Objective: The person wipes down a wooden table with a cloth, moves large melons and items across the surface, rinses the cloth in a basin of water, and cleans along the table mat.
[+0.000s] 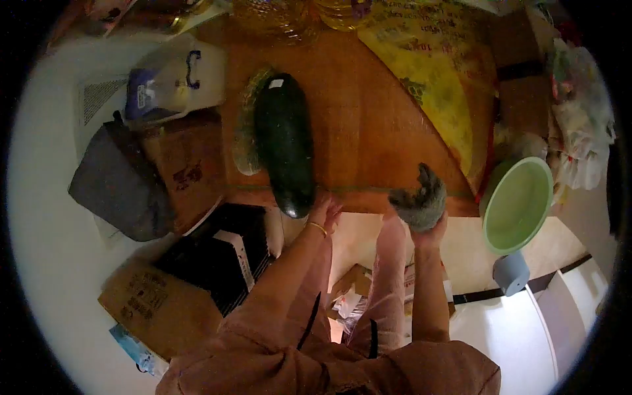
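A long dark green gourd [287, 141] with a small white label near its far end lies on the brown wooden surface [355, 112]. Beside its left edge is a clear plastic item [248, 131]. My left hand [324, 212] is at the near edge of the surface, next to the gourd's near end; its fingers are partly blurred, and I cannot make out whether they hold anything. In my right hand [431, 230] is a crumpled grey-green cloth [422, 203], held near the surface's front edge.
At the right stand a light green basin [518, 205] and a grey-blue object [511, 273]. Yellow printed sheeting [438, 92] covers the back right. Cardboard boxes [187, 164], a grey cloth bag [118, 184] and a black crate [220, 253] are at the left.
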### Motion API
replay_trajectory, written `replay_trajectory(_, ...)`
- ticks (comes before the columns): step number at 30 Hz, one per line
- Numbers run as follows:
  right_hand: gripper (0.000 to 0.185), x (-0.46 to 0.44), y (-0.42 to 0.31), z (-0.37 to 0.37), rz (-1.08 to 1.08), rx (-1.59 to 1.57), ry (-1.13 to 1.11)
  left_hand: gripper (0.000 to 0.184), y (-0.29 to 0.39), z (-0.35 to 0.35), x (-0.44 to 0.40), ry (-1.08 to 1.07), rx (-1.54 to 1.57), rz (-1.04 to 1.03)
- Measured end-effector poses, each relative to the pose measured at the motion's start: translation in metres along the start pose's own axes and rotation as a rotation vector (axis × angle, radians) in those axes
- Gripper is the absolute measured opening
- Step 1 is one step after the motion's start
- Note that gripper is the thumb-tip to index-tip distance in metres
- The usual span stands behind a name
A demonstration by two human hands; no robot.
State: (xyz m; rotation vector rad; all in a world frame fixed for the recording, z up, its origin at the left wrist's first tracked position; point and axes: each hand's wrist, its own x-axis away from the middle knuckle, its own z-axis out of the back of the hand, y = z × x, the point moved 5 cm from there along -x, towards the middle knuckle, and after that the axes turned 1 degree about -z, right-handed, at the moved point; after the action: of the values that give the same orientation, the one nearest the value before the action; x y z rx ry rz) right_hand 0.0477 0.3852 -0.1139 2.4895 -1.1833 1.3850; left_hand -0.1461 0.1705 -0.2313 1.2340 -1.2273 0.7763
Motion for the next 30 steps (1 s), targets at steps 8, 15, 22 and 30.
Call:
replay_trajectory(8,0.045,0.016,0.000,-0.050,-0.084,-0.051,0.008,0.028,-0.020,0.096,0.032,-0.124,-0.053,0.019)
replay_trajectory(15,0.044,0.033,-0.031,-0.059,-0.176,-0.066,0.009,0.024,-0.014,0.137,0.168,0.159,-0.084,-0.008)
replay_trajectory(22,0.043,0.056,-0.083,-0.104,-0.260,0.126,0.116,0.041,-0.105,0.182,0.247,0.259,0.193,-0.054)
replay_trajectory(30,0.047,0.039,-0.104,-0.120,-0.200,0.276,0.007,0.046,-0.100,0.136,0.301,0.226,0.307,-0.085)
